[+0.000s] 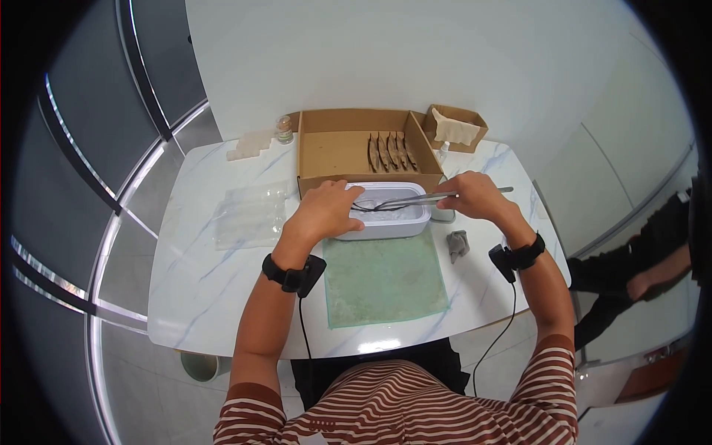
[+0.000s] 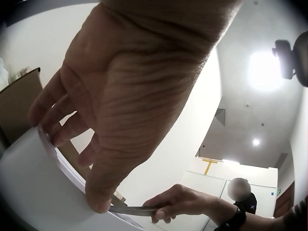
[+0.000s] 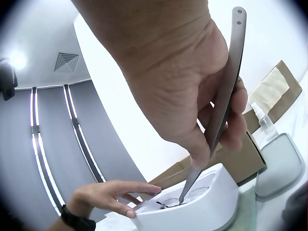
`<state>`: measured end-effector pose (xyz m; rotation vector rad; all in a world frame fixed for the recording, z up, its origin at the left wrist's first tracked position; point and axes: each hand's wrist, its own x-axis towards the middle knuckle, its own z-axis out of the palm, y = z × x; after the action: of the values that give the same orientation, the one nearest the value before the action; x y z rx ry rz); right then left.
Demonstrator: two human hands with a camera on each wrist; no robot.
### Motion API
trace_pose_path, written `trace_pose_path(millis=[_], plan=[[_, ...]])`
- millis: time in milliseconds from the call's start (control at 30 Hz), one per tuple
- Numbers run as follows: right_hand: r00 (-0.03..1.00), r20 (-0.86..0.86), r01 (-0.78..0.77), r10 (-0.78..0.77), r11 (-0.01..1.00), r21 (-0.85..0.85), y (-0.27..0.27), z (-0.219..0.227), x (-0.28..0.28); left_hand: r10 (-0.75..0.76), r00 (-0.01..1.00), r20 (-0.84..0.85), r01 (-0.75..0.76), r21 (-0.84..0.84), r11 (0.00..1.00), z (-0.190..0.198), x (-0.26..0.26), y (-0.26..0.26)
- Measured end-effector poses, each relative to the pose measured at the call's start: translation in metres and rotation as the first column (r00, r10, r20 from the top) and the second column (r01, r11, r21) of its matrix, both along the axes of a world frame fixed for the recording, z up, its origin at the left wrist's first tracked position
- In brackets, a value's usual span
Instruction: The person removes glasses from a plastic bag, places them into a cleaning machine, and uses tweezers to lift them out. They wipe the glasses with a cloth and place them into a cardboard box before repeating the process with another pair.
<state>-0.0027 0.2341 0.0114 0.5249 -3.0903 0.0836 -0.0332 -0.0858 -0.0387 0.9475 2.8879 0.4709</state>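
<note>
A white tub [image 1: 391, 224] stands on the marble table [image 1: 200, 289] with a pair of dark-rimmed glasses [image 1: 368, 205] lying inside it. My right hand [image 1: 475, 196] grips long metal tweezers [image 1: 423, 198], whose tips reach down into the tub. In the right wrist view the tweezers [image 3: 226, 96] touch the glasses [image 3: 166, 204] in the tub [image 3: 202, 207]. My left hand [image 1: 326, 211] rests on the tub's left rim with its fingers stretched over the edge. In the left wrist view the left hand [image 2: 115, 106] lies against the tub [image 2: 29, 192].
Behind the tub a cardboard box [image 1: 334, 152] holds several dark glasses [image 1: 389, 152]. A small box with a cloth [image 1: 454, 127] and a spray bottle [image 1: 443, 152] stand to the right. A green cloth [image 1: 382, 278], a grey rag [image 1: 458, 245] and plastic bags [image 1: 248, 215] lie nearby. Another person [image 1: 653, 259] sits right.
</note>
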Motion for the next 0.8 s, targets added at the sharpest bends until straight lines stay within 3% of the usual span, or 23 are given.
trace_pose_path(millis=[367, 600, 667, 800], plan=[[0.989, 0.15, -0.011, 0.012, 1.0, -0.007, 0.005, 0.022, 0.006, 0.022, 0.999, 0.025, -0.022, -0.034, 0.999, 0.008, 0.004, 0.002], [0.991, 0.126, -0.033, 0.042, 0.996, -0.077, 0.01, 0.011, -0.003, 0.003, 1.0, -0.002, -0.004, -0.027, 1.0, 0.003, 0.003, 0.002], [0.988, 0.156, 0.011, -0.006, 1.0, -0.028, 0.006, 0.011, -0.005, -0.026, 0.994, -0.108, 0.026, 0.002, 1.0, -0.007, -0.001, 0.0], [0.995, 0.097, 0.02, -0.016, 0.999, -0.044, 0.003, 0.009, -0.006, -0.028, 0.996, -0.082, 0.028, -0.005, 1.0, -0.003, 0.0, 0.002]])
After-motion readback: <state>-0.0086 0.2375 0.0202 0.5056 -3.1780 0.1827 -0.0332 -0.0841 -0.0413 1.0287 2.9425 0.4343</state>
